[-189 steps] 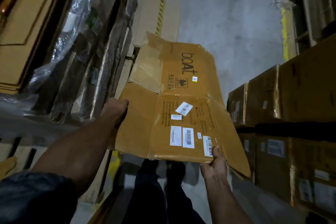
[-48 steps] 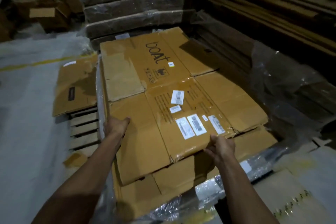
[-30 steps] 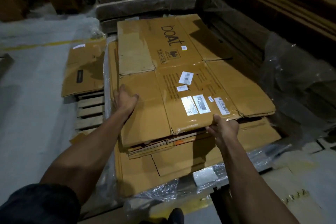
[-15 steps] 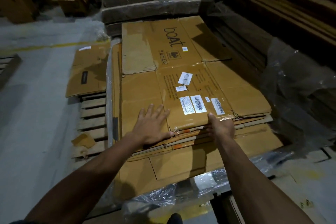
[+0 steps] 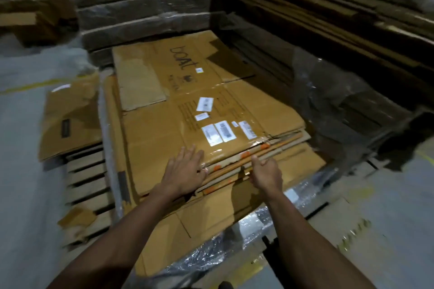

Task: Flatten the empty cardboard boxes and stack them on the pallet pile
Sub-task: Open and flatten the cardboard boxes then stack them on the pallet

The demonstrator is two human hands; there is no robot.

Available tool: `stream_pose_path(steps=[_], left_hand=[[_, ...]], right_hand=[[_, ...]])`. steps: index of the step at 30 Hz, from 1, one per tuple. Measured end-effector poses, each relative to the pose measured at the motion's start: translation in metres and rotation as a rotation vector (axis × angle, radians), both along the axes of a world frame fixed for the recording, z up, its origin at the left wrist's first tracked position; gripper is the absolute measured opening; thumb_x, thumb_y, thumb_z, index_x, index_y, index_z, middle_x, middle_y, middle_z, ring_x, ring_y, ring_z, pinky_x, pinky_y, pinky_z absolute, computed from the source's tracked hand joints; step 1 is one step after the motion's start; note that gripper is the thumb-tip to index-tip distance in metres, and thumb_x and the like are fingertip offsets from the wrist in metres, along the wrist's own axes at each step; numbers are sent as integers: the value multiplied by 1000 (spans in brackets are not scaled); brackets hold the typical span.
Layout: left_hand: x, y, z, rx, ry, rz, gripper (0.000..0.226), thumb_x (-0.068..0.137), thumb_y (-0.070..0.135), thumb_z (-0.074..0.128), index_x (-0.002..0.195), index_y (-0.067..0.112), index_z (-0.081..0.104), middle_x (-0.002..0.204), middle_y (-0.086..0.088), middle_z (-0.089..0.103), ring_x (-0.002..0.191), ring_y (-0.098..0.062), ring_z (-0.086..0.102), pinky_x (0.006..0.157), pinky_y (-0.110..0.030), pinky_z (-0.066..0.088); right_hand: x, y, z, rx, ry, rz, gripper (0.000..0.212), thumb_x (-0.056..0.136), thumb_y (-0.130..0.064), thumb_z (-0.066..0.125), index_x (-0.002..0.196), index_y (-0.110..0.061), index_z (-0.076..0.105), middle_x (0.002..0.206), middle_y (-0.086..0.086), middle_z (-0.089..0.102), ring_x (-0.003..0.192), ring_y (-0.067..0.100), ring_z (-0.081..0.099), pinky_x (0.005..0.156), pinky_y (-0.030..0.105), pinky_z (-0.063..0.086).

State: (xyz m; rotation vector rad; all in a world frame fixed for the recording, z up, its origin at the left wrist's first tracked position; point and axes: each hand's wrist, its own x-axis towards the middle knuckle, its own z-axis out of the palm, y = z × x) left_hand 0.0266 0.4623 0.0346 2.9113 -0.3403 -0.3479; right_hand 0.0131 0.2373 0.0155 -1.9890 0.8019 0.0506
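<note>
Your left hand lies flat, palm down, fingers straight and slightly spread, pressing on the near edge of the flattened cardboard box. Your right hand is just beside it at the same near edge, loosely open with the thumb raised and the fingers curled a little downward; it holds nothing, and whether it touches the cardboard edges below it is hard to tell.

The flattened box lies on top of the pallet pile, its printed side up. It is plain brown corrugated board, smooth and matte, creased into rectangular panels and flaps. Dark lettering reading "boat" runs along its far panel. Several white labels with barcodes are stuck near the middle, and shiny clear tape catches the light along the near edge.

Below it the pile shows layered board edges, some with orange marks, fanned out unevenly toward you. Crinkled clear plastic wrap spreads glossy and wrinkled under the pile's near side. To the left a wooden pallet shows rough slats, with another flattened brown box lying on its far part and a torn cardboard scrap nearer you. Wrapped bales of cardboard rise behind the pile. The floor is pale grey concrete.
</note>
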Motion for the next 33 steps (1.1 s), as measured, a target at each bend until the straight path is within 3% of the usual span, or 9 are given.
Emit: stream_pose_path(steps=[6, 9, 12, 16, 19, 22, 29, 31, 33], left_hand=[[-33, -63, -12, -188, -42, -241, 61, 96, 52, 40, 147, 20, 40, 159, -3, 32, 148, -27, 23, 119, -44, 21], [-62, -101, -19, -281, 29, -367, 63, 93, 51, 36, 144, 15, 47, 153, -6, 42, 144, -24, 32, 115, -33, 25], [-87, -137, -31, -367, 167, -445, 49, 98, 39, 49, 138, 10, 54, 142, -8, 54, 134, -25, 46, 103, -28, 34], [-120, -184, -57, -429, 378, -485, 48, 96, 39, 51, 134, 10, 59, 135, -10, 61, 127, -29, 54, 98, -33, 42], [-137, -216, -73, -475, 511, -417, 39, 98, 31, 56, 129, 8, 62, 129, -9, 63, 122, -28, 57, 100, -36, 46], [-142, -250, -96, -467, 608, -351, 48, 95, 45, 57, 126, 9, 63, 127, -8, 64, 115, -25, 61, 98, -42, 51], [-125, -369, -185, -379, 620, -117, 40, 94, 47, 59, 102, 10, 72, 97, -12, 71, 98, -31, 65, 82, -32, 47], [-117, -400, -209, -387, 632, -48, 37, 96, 37, 61, 112, 5, 71, 106, -15, 70, 104, -32, 64, 85, -31, 47], [-103, -439, -254, -302, 612, -57, 44, 95, 40, 60, 124, 7, 66, 121, -13, 67, 113, -31, 61, 97, -35, 47]], right_hand=[[-91, -28, -19, 15, 11, -235, 28, 95, -49, 54, 94, -21, 56, 99, 8, 70, 95, 31, 66, 84, 37, 51], [-141, -41, -21, 25, 76, -379, 27, 98, -44, 53, 100, -18, 57, 107, 10, 65, 97, 30, 59, 69, 29, 42], [-190, -52, -28, 15, 130, -484, 25, 99, -42, 52, 100, -18, 55, 111, 11, 64, 91, 27, 52, 75, 32, 37], [-249, -65, -43, 25, 199, -640, 36, 97, -51, 49, 109, -18, 57, 117, 9, 63, 104, 30, 57, 87, 36, 45], [-277, -87, -50, 44, 210, -721, 46, 97, -53, 49, 122, -15, 57, 123, 9, 63, 110, 30, 58, 92, 39, 48], [-294, -121, -61, 82, 238, -764, 52, 98, -53, 50, 131, -13, 54, 128, 10, 61, 114, 29, 57, 93, 39, 47], [-289, -252, -149, 202, 332, -802, 72, 93, -62, 53, 145, -13, 43, 144, 10, 51, 129, 30, 50, 104, 45, 43], [-282, -286, -178, 214, 351, -799, 76, 91, -64, 53, 147, -13, 40, 146, 10, 48, 131, 30, 48, 106, 46, 42], [-275, -328, -222, 191, 405, -784, 80, 90, -65, 53, 149, -13, 38, 148, 11, 45, 134, 31, 44, 106, 47, 41]])
